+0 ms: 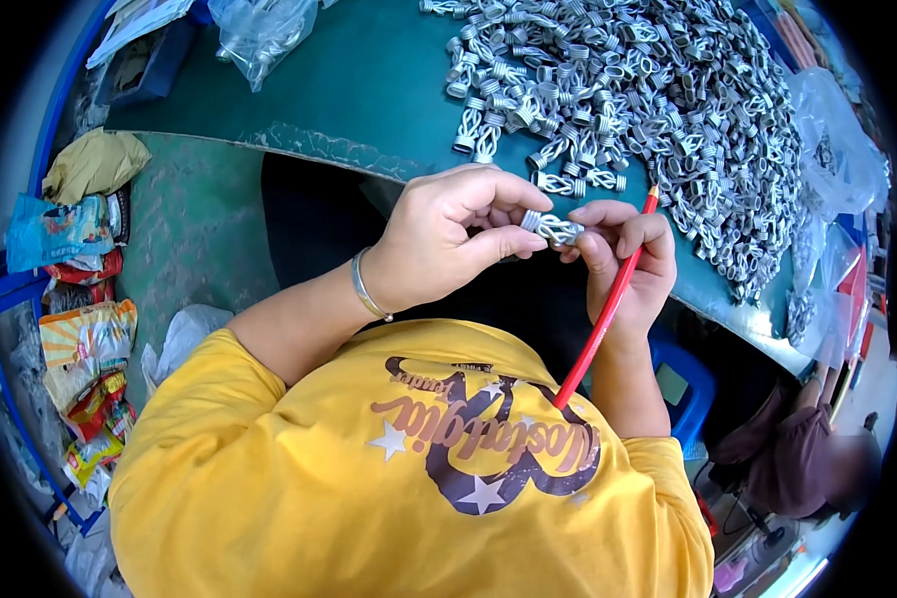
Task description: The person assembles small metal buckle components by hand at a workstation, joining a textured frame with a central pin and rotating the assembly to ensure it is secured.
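Observation:
Between the fingertips of both hands is a small grey metal piece (556, 230) with a ribbed, coil-like end and twisted loops. My left hand (431, 231), with a metal bangle (366, 289) on its wrist, pinches the ribbed end. The fingertips of my right hand (640, 274) close on the looped end. A long red pencil (608, 317) also rests in my right hand, its sharpened end up between the fingers and its other end slanting down over my yellow shirt. Just beyond my fingers lies a big heap of similar grey metal pieces (658, 120).
The green table (359, 85) has a worn near edge. Clear plastic bags lie at its far left (259, 35) and right side (832, 140). Colourful packets (90, 349) hang or stack at the left by a blue frame. A blue stool (683, 389) and another person (792, 458) are at the right.

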